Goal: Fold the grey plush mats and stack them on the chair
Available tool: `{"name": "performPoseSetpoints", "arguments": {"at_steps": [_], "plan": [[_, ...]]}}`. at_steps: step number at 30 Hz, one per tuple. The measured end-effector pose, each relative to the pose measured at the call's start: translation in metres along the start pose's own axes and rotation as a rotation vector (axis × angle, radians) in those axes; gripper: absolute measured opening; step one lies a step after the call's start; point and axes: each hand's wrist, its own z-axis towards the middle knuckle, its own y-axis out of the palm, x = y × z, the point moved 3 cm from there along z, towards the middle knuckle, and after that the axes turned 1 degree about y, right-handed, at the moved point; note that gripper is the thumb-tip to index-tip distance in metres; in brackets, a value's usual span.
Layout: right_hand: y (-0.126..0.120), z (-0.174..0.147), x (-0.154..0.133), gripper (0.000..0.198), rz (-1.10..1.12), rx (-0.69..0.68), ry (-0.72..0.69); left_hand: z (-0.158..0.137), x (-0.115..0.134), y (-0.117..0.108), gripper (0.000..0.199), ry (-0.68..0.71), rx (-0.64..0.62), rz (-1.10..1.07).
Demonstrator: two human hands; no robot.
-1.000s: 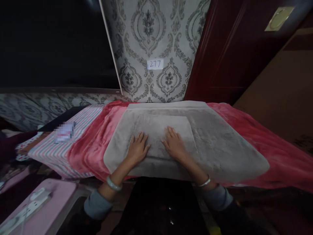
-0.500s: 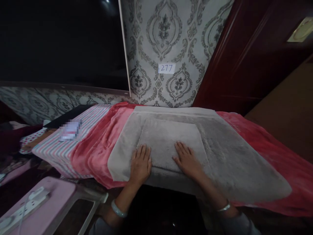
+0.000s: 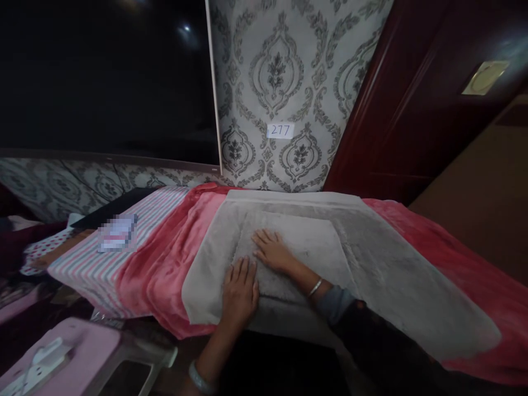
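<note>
A grey plush cloth [image 3: 396,286] is spread over a pink-red blanket [image 3: 165,242]. On its left half lies a smaller, lighter grey fluffy rectangle [image 3: 313,242]; whether this is a separate piece or a folded part I cannot tell. My left hand [image 3: 240,289] rests palm down at the rectangle's near left corner, fingers stretched forward. Flat on the rectangle's upper left area is my right hand [image 3: 272,250], fingers spread, its forearm slanting across the cloth from the right. Neither hand grips anything.
A striped cloth [image 3: 91,269] covers the surface on the left, with a blurred-out item [image 3: 117,234] on it. At lower left, a pink stool [image 3: 94,346] carries a white power strip [image 3: 45,363]. Behind are a large dark screen [image 3: 107,82], patterned wallpaper and a dark red door [image 3: 404,110].
My right hand has slid left and away from me over the fluffy rectangle. My left hand stays near the same corner. The view has tilted up slightly.
</note>
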Motion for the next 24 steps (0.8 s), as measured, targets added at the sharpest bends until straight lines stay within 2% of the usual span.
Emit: {"name": "performPoseSetpoints", "arguments": {"at_steps": [3, 8, 11, 13, 14, 15, 18, 20, 22, 24], "plan": [[0.004, 0.01, 0.036, 0.059, -0.052, 0.043, 0.053, -0.001, -0.001, 0.0, 0.045, 0.016, 0.026, 0.011], [-0.009, -0.007, 0.117, 0.058, -0.125, 0.032, 0.357, -0.002, -0.002, 0.002, 0.045, 0.008, 0.055, -0.015], [-0.022, -0.011, 0.138, 0.057, -0.117, -0.011, 0.535, -0.003, -0.002, 0.004, 0.046, -0.005, 0.061, -0.036], [-0.029, -0.002, 0.13, 0.057, -0.11, 0.01, 0.604, -0.004, -0.002, 0.005, 0.046, -0.008, 0.051, -0.031], [-0.031, 0.006, 0.119, 0.058, -0.108, 0.038, 0.584, -0.004, -0.002, 0.005, 0.046, -0.006, 0.043, -0.027], [-0.031, 0.015, 0.104, 0.058, -0.103, 0.065, 0.521, -0.004, -0.002, 0.005, 0.046, -0.001, 0.036, -0.023], [-0.02, 0.043, 0.054, 0.058, -0.058, 0.088, 0.218, -0.003, -0.002, 0.004, 0.046, 0.009, 0.04, -0.015], [-0.011, 0.053, 0.033, 0.056, -0.03, 0.097, 0.109, -0.002, -0.003, 0.003, 0.046, 0.011, 0.055, -0.007], [-0.006, 0.058, 0.032, 0.056, -0.017, 0.125, 0.109, -0.002, -0.003, 0.003, 0.046, 0.015, 0.067, -0.001], [-0.006, 0.057, 0.048, 0.056, -0.011, 0.137, 0.166, -0.001, -0.004, 0.004, 0.047, 0.02, 0.077, -0.005]]}}
